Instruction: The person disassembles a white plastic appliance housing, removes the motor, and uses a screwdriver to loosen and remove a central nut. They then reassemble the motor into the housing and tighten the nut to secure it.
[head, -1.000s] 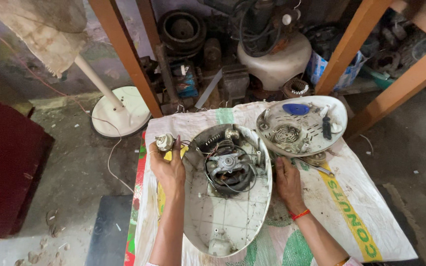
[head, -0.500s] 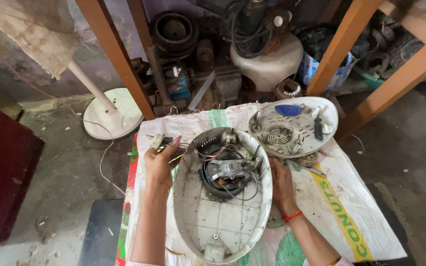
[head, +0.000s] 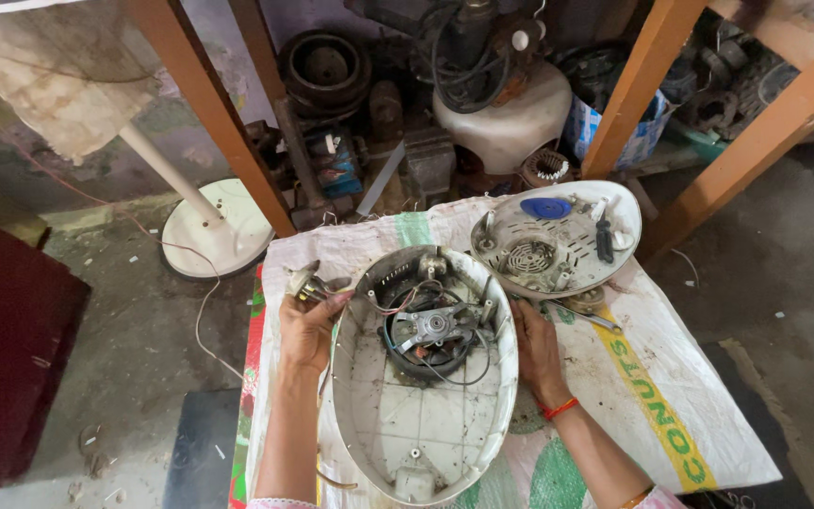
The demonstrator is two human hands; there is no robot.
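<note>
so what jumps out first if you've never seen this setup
An opened white oval appliance housing sits centre, its motor and tangled wires exposed, with the left hand and right hand gripping its sides. Its detached cover lies upper right on the woven sack.

The oval shell (head: 426, 424) is dirty white, with black wires (head: 431, 344) inside. The cover (head: 558, 240) is white too (with a blue cap (head: 545, 207)). The sack (head: 671, 377) is white with yellow lettering and green patches.
</note>
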